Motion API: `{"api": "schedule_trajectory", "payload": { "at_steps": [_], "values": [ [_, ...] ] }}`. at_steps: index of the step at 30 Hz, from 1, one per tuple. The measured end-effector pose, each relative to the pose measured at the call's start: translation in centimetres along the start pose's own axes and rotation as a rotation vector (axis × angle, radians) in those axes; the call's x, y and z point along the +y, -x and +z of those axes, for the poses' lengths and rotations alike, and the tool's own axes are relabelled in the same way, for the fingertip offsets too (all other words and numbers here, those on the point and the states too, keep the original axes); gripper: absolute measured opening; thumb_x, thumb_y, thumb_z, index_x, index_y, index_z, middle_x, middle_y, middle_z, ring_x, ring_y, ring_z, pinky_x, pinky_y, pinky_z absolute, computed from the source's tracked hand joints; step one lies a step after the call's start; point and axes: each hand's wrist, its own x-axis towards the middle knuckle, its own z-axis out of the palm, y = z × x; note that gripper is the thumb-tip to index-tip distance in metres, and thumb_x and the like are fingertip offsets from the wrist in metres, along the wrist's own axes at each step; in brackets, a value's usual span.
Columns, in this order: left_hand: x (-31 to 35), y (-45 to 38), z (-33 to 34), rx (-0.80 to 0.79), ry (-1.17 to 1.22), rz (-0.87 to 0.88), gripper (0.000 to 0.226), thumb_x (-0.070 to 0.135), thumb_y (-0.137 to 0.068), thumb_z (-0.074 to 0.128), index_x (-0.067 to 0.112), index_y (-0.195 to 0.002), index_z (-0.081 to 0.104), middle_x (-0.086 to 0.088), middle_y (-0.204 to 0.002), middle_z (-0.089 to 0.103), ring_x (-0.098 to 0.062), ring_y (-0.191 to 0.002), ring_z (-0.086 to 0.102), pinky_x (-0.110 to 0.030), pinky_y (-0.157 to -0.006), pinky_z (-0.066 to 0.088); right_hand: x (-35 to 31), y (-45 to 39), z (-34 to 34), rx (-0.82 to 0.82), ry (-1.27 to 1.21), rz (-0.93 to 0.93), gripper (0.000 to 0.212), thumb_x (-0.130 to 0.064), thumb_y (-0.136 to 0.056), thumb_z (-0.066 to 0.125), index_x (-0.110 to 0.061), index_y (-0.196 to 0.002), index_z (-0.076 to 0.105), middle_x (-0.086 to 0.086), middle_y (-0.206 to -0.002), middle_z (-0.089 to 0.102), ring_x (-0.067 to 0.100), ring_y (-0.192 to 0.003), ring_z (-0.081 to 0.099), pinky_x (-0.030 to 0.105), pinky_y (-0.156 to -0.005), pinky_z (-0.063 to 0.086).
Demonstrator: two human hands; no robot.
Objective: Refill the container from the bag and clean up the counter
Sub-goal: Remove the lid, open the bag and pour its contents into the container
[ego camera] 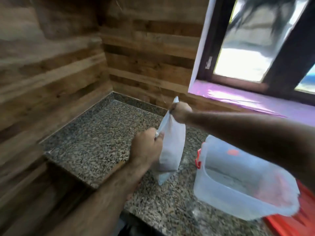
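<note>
White plastic bag stands in the middle of the frame on the speckled granite counter. We see the right hand gripping its top edge and the left hand pinching its left side. At the lower right, the clear container sits open beside a red lid

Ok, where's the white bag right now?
Head view, centre: the white bag stands on the granite counter, held by both hands, left of the clear container.
</note>
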Motion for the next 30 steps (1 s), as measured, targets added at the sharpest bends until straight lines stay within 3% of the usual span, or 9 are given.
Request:
{"api": "schedule_trajectory", "payload": {
  "at_steps": [4,8,12,14,20,22,25,27,30],
  "values": [
    [-2.0,5.1,4.1,-0.086,-0.082,-0.090,0.046,0.039,-0.104,0.066,0.021,-0.072,0.039,-0.014,-0.072,0.062,-0.038,-0.073,0.063,-0.038,-0.060,0.032,2.4,3.5,2.9,-0.114,0.057,-0.051,0.027,-0.016,-0.102,0.053,-0.019,-0.112,0.078,0.011,-0.112,0.075,0.034,-0.101,0.074,0.032,-0.079,0.058],
    [-3.8,9.4,4.9,-0.198,-0.186,-0.138,0.038,0.046,-0.103,0.066,0.022,-0.079,0.050,0.004,-0.069,0.048,-0.026,-0.070,0.054,-0.033,-0.060,0.031,4.3,5.7,5.2,-0.229,0.108,-0.199,0.022,-0.015,-0.106,0.055,-0.024,-0.113,0.074,-0.002,-0.099,0.064,0.025,-0.092,0.070,0.026,-0.067,0.044],
    [-4.3,11.0,3.5,-0.180,-0.161,-0.171,0.039,0.052,-0.096,0.076,0.026,-0.076,0.054,0.014,-0.064,0.052,-0.006,-0.057,0.051,-0.025,-0.048,0.032,4.4,6.6,4.1,-0.207,0.106,-0.258,0.024,-0.025,-0.107,0.057,-0.029,-0.128,0.069,0.006,-0.119,0.074,0.027,-0.096,0.070,0.030,-0.073,0.054],
    [-4.6,11.0,2.3,-0.151,-0.107,-0.155,0.035,0.049,-0.093,0.080,0.022,-0.078,0.066,0.012,-0.066,0.059,-0.012,-0.060,0.058,-0.030,-0.051,0.047,3.9,7.5,2.8,-0.190,0.097,-0.286,0.032,-0.031,-0.104,0.063,-0.030,-0.136,0.066,0.007,-0.126,0.074,0.030,-0.107,0.071,0.031,-0.077,0.052],
    [-5.5,10.4,-1.4,-0.136,-0.034,-0.091,0.028,0.039,-0.091,0.085,0.020,-0.076,0.072,0.007,-0.070,0.067,-0.017,-0.068,0.065,-0.035,-0.059,0.052,0.5,12.8,1.0,-0.484,-0.069,-0.518,0.045,-0.044,-0.091,0.083,-0.031,-0.133,0.072,-0.005,-0.093,0.075,0.017,-0.088,0.072,0.036,-0.079,0.059],
    [-5.8,9.7,-2.2,-0.093,-0.019,-0.066,0.026,0.036,-0.088,0.088,0.024,-0.074,0.070,0.011,-0.073,0.065,-0.007,-0.071,0.062,-0.029,-0.060,0.048,-0.9,14.1,1.9,-0.556,-0.092,-0.580,0.044,-0.050,-0.086,0.086,-0.035,-0.126,0.075,-0.008,-0.090,0.074,0.010,-0.083,0.071,0.027,-0.069,0.055],
    [-6.2,8.9,-2.6,-0.080,0.096,-0.051,0.021,0.028,-0.085,0.092,0.029,-0.077,0.073,0.012,-0.078,0.067,-0.005,-0.074,0.061,-0.022,-0.065,0.046,-2.6,15.2,3.8,-0.522,-0.135,-0.637,0.012,-0.042,-0.087,0.085,-0.033,-0.089,0.077,-0.011,-0.075,0.069,0.001,-0.067,0.063,0.024,-0.061,0.046],
    [-6.6,8.9,-2.7,-0.074,0.249,-0.081,0.014,0.024,-0.086,0.092,0.027,-0.089,0.079,0.006,-0.080,0.070,-0.003,-0.072,0.059,-0.022,-0.066,0.049,-2.9,15.3,4.6,-0.474,-0.174,-0.610,0.026,-0.031,-0.091,0.082,-0.026,-0.070,0.067,-0.011,-0.064,0.063,-0.001,-0.056,0.056,0.020,-0.056,0.040],
    [-7.2,9.8,-2.4,0.064,0.463,-0.177,0.020,0.028,-0.090,0.088,0.022,-0.103,0.075,-0.013,-0.086,0.069,-0.007,-0.073,0.058,-0.023,-0.066,0.052,-2.3,15.1,4.2,-0.426,-0.224,-0.497,0.024,-0.028,-0.094,0.081,-0.014,-0.076,0.074,-0.006,-0.068,0.071,0.001,-0.054,0.060,0.014,-0.051,0.044]
  ]
}}
